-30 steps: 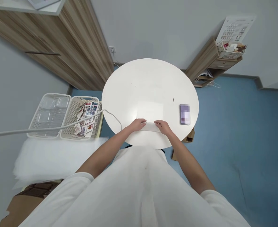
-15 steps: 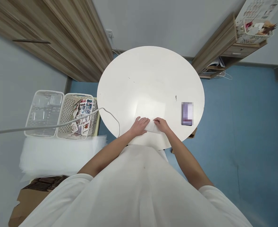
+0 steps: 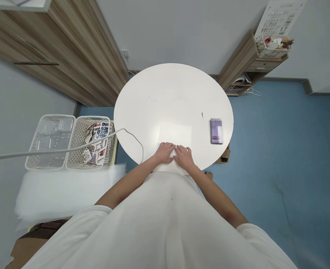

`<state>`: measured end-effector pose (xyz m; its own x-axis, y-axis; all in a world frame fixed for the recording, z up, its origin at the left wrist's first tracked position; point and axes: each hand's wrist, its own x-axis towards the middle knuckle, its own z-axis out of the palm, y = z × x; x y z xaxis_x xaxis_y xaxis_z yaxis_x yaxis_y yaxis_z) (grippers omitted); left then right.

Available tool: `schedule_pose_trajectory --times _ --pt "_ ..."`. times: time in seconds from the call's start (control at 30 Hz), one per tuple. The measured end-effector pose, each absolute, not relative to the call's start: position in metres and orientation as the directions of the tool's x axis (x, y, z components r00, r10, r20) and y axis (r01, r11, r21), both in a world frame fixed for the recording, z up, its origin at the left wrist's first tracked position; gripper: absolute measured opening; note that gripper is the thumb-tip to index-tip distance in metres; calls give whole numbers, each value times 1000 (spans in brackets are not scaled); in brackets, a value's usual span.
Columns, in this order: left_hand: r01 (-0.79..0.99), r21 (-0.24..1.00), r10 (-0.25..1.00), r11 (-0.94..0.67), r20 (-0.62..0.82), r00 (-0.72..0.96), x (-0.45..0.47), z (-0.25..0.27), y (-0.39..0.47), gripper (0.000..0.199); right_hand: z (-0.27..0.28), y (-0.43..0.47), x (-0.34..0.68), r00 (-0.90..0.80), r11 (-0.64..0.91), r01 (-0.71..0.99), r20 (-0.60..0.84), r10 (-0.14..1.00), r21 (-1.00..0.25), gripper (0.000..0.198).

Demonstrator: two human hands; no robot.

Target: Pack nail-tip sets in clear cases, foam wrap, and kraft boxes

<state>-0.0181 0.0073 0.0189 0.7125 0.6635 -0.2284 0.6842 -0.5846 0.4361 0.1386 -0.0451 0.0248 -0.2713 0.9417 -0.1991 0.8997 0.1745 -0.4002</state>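
Note:
My left hand [image 3: 165, 152] lies palm down near the front edge of the round white table [image 3: 142, 93], its fingers stretched forward. Close beside it, my right hand [image 3: 184, 157] rests the same way, fingers spread and laid flat. Both press on a thin, pale translucent sheet [image 3: 172, 152], which shows in the gap between them. The sheet barely stands out from the tabletop, and the hands cover much of it. On the right side of the table lies a purple, phone-sized item [image 3: 216, 130], its face pixelated.
A grey cable [image 3: 97, 139] crosses from the left onto the table edge. At left stand a clear plastic bin [image 3: 52, 138] and a perforated basket [image 3: 76, 144] of printed cards, above a stack of translucent sheets [image 3: 66, 190]. A wooden cabinet [image 3: 77, 56] stands behind.
My right hand has moved left, close to my left hand, and its pinched fingers have spread flat on the sheet. The whole view has shifted slightly.

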Motion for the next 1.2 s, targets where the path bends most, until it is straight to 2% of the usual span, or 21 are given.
schedule_pose_trajectory --times 0.2,0.43,0.63,0.83,1.0,1.1,1.2 --pt "681 323 674 -657 -154 723 -27 21 -11 75 13 -61 134 -224 122 899 -201 954 -422 41" --pt "658 317 636 -683 -185 750 -32 17 -34 75 12 -60 133 -176 73 887 -187 967 -456 40" --pt "661 318 646 -679 -168 745 -28 16 -31 75 12 -77 140 63 -119 898 -145 987 -423 40" --pt "651 351 640 -673 -165 751 -26 17 -24 67 15 -71 146 -189 120 927 -165 968 -357 63" --pt "670 415 676 -616 -159 720 -28 20 -16 70 17 -50 144 -248 168 928 -216 944 -333 53" --pt "698 410 708 -587 -156 688 -30 21 -16 73 21 -46 146 -281 193 919 -228 932 -344 51" --pt "717 401 716 -571 -184 673 -30 23 -14 57 27 -41 151 -306 180 897 -273 912 -403 52"
